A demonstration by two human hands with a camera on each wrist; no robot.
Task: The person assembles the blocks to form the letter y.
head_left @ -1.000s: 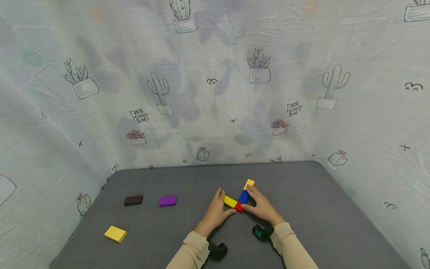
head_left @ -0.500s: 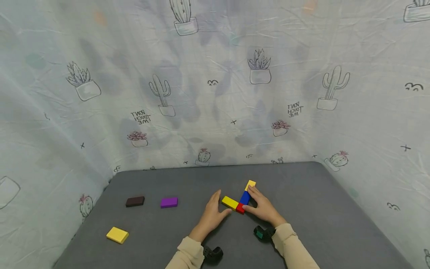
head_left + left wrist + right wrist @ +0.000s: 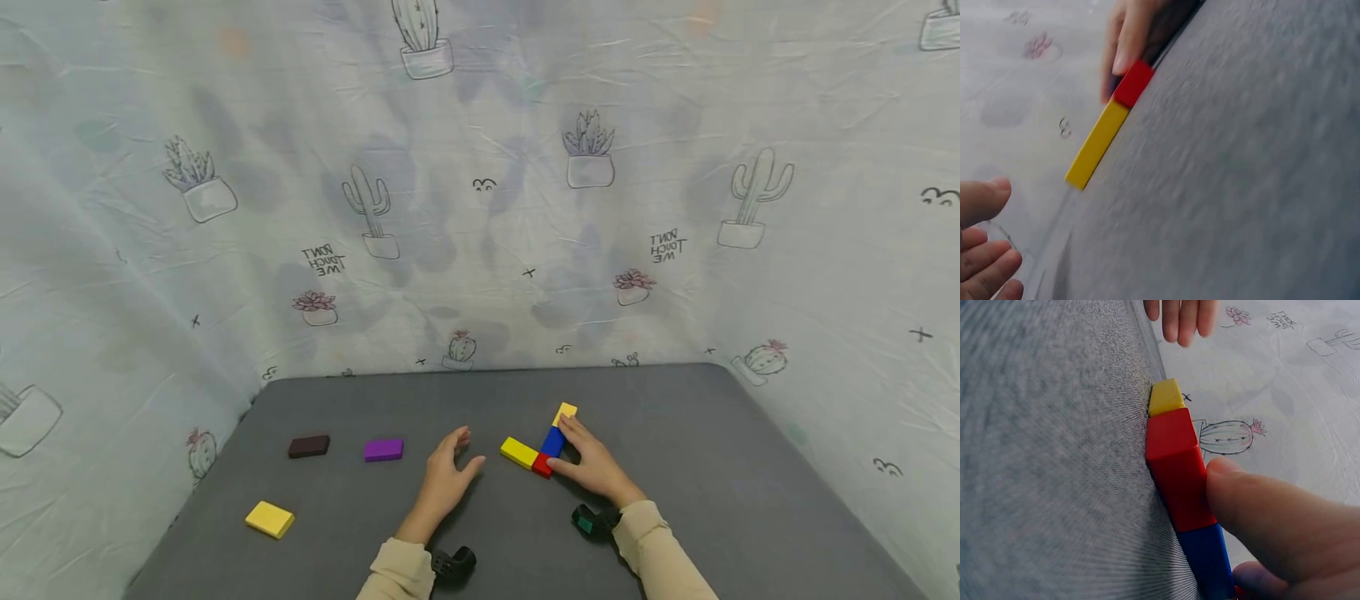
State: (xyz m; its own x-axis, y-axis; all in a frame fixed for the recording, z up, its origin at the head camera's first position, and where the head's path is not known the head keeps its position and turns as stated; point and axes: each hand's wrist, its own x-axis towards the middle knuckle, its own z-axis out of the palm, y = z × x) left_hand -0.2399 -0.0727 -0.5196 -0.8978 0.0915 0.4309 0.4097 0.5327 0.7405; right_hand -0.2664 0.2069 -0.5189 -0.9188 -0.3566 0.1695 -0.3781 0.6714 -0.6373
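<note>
Four-sided flat blocks form a bent V on the grey table: a yellow block [image 3: 518, 452], a red block [image 3: 542, 465] at the corner, a blue block [image 3: 552, 443] and another yellow block [image 3: 566, 412] at the far end. My right hand [image 3: 597, 469] rests along the right arm of the V, its thumb touching the red block and its fingers near the blue and far yellow blocks. In the right wrist view the thumb [image 3: 1260, 506] lies against the red block's side. My left hand [image 3: 442, 483] hovers apart, left of the near yellow block, fingers loose and holding nothing.
Left of my left hand lie a purple block [image 3: 384, 450], a dark brown block [image 3: 309, 447] and a loose yellow block [image 3: 270, 519], each separate. A cactus-print curtain [image 3: 510, 225] surrounds the grey table [image 3: 720, 500]. Each wrist wears a black camera.
My left hand has drawn away from the near yellow block toward the left. My right hand has stayed at the blocks, and the V keeps its shape.
</note>
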